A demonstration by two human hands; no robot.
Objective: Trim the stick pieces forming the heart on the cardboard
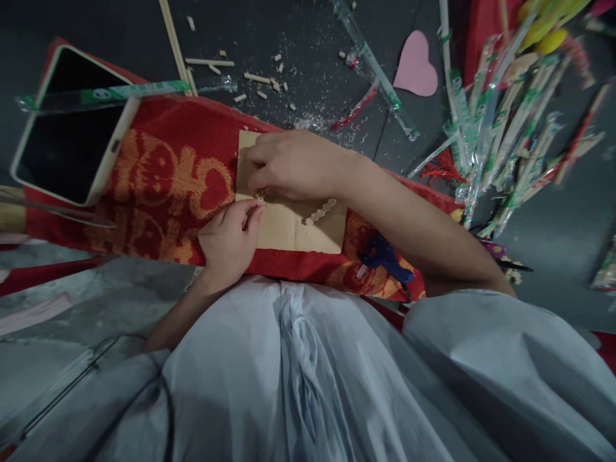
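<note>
A tan card (296, 231) lies on a red cloth with orange patterns. On its right part runs a slanting row of small beige pieces (320, 212). My left hand (231, 236) rests at the card's left edge, thumb and finger pinched together. From the right, my right hand (291, 163) reaches over the upper part of the card with its fingers curled down. A few tiny beige bits (260, 195) show between the two hands' fingertips. What either hand grips is too small or hidden. A blue glue gun (387, 260) lies right of the card, below my right forearm.
A phone (72, 128) with a wrapped stick (120, 93) across it lies on the left of the red cloth (192, 173). Broken stick pieces (257, 78) and crumbs litter the dark table. A pink paper heart (416, 64) and many wrapped chopsticks (500, 122) lie to the right.
</note>
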